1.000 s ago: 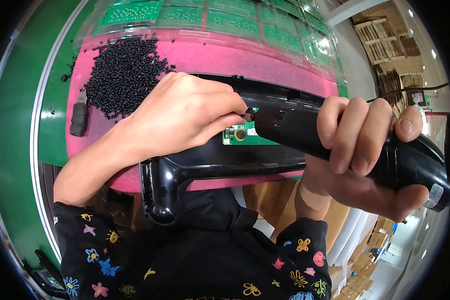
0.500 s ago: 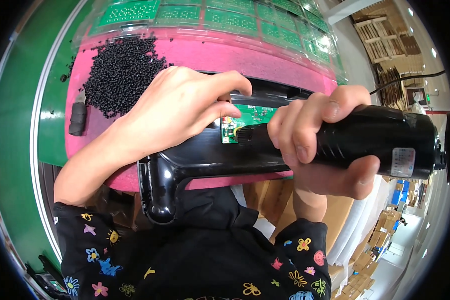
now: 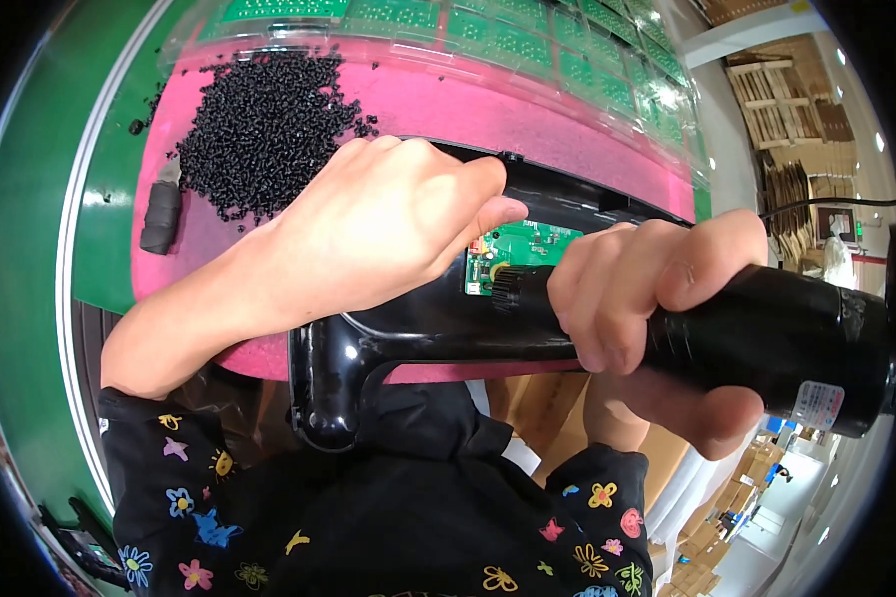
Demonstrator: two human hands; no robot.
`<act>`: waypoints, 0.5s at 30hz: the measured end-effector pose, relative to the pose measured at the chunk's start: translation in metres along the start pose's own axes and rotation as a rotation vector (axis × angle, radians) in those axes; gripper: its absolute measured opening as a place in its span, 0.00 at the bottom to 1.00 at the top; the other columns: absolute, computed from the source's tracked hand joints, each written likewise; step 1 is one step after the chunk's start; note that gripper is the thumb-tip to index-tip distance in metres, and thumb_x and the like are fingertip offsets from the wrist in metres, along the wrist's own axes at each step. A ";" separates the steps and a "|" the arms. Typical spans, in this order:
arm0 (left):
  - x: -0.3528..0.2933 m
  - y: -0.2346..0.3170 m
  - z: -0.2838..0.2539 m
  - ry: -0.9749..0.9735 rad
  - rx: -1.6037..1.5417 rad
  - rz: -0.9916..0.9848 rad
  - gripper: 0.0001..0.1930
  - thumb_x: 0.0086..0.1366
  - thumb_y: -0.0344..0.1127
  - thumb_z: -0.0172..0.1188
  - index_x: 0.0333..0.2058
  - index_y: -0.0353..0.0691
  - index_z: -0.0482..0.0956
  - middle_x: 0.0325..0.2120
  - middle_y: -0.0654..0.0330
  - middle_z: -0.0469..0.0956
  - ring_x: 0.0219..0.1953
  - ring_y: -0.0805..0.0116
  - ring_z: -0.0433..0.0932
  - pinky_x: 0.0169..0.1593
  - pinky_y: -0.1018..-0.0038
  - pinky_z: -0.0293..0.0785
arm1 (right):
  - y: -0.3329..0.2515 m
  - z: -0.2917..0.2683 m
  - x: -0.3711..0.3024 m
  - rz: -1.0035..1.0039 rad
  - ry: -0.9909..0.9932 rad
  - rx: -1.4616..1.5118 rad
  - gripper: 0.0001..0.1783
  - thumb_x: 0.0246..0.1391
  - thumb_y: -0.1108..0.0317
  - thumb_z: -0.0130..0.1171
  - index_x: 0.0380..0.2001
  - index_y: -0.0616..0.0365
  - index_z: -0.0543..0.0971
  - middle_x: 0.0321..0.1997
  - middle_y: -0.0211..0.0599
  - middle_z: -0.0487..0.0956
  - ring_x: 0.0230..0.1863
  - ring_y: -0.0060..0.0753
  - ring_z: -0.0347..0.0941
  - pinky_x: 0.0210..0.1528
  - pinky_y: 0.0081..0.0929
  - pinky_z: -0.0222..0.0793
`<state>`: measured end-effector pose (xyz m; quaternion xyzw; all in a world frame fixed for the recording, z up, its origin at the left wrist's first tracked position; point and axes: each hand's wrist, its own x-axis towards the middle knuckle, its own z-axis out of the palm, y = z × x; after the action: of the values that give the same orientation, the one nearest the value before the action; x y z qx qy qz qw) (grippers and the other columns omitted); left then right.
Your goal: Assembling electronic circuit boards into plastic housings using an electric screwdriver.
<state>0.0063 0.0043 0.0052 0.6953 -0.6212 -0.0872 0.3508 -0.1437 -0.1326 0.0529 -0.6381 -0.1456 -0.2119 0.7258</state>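
In my right hand (image 3: 657, 308) is a thick black electric screwdriver (image 3: 757, 338), fingers wrapped round its barrel. Its ribbed nose lies over a green circuit board (image 3: 533, 244) set in a glossy black plastic housing (image 3: 438, 333). The screwdriver's tip is hidden. My left hand (image 3: 398, 219) is over the housing's left part, fingers curled, thumb and forefinger brought together beside the board. Whatever those fingers hold, if anything, does not show.
A pile of small black screws (image 3: 264, 129) lies on the pink mat (image 3: 418, 95), beside a black-wrapped handled tool (image 3: 161, 214). Clear trays of green circuit boards (image 3: 498, 45) line the back. Cardboard boxes (image 3: 732, 517) stand beyond at the right.
The view has shifted slightly. The screwdriver's rear end has swung lower, toward me. My left thumb and forefinger have drawn closer together.
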 end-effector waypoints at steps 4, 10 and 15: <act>-0.001 0.000 -0.001 0.036 -0.067 -0.023 0.10 0.63 0.33 0.63 0.30 0.35 0.72 0.20 0.52 0.75 0.23 0.48 0.76 0.25 0.60 0.69 | 0.000 -0.002 0.001 0.092 -0.065 0.005 0.37 0.47 0.38 0.71 0.41 0.55 0.66 0.20 0.27 0.72 0.17 0.23 0.67 0.22 0.23 0.62; -0.002 -0.006 0.005 0.020 -0.104 0.035 0.08 0.61 0.32 0.63 0.33 0.35 0.74 0.23 0.51 0.77 0.27 0.47 0.78 0.27 0.60 0.72 | -0.016 -0.016 0.001 0.228 -0.170 -0.158 0.36 0.45 0.38 0.72 0.41 0.53 0.66 0.20 0.25 0.72 0.17 0.23 0.68 0.21 0.22 0.63; -0.002 -0.002 0.000 -0.084 0.014 0.002 0.09 0.62 0.34 0.62 0.32 0.34 0.76 0.26 0.52 0.80 0.29 0.48 0.80 0.28 0.59 0.74 | -0.013 -0.031 0.011 0.275 -0.362 -0.126 0.38 0.44 0.38 0.73 0.43 0.54 0.67 0.20 0.25 0.72 0.17 0.23 0.68 0.21 0.22 0.62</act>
<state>0.0074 0.0064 0.0027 0.6929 -0.6364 -0.1117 0.3199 -0.1423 -0.1657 0.0645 -0.7237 -0.1714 -0.0016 0.6685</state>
